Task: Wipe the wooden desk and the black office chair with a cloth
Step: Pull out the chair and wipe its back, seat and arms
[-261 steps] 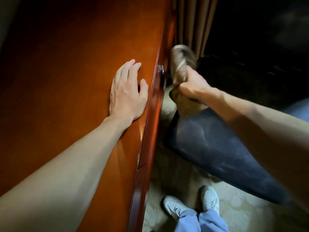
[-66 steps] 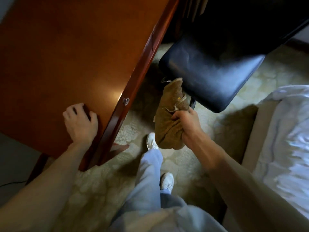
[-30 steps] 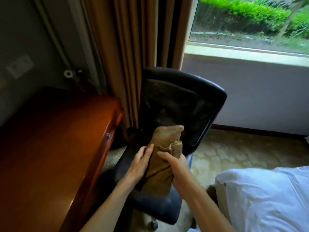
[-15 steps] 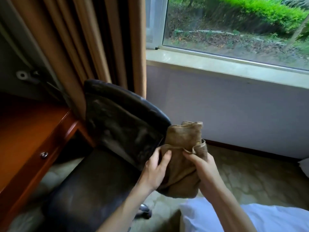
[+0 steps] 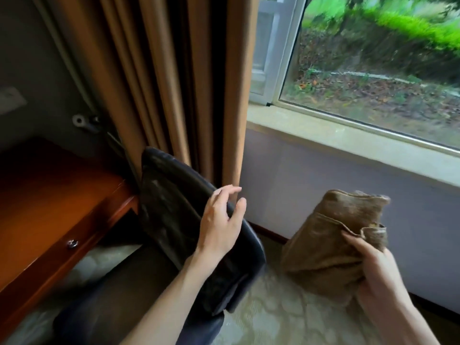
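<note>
The black office chair (image 5: 174,220) stands in the lower middle, its backrest tilted and its seat low in the frame. My left hand (image 5: 221,225) hovers at the top edge of the backrest with fingers loosely spread, holding nothing. My right hand (image 5: 378,277) grips the bunched brown cloth (image 5: 331,245) in the air at the lower right, away from the chair. The wooden desk (image 5: 49,207) fills the lower left, with a small metal knob on its front edge.
Brown curtains (image 5: 174,83) hang behind the chair. A window (image 5: 373,70) with a pale sill runs along the right, above a grey wall. Patterned carpet (image 5: 273,314) covers the floor. A cable and a wall fitting sit behind the desk.
My left hand has let go of the cloth and moved left to the chair's backrest. My right hand has carried the cloth to the right. The view has swung slightly.
</note>
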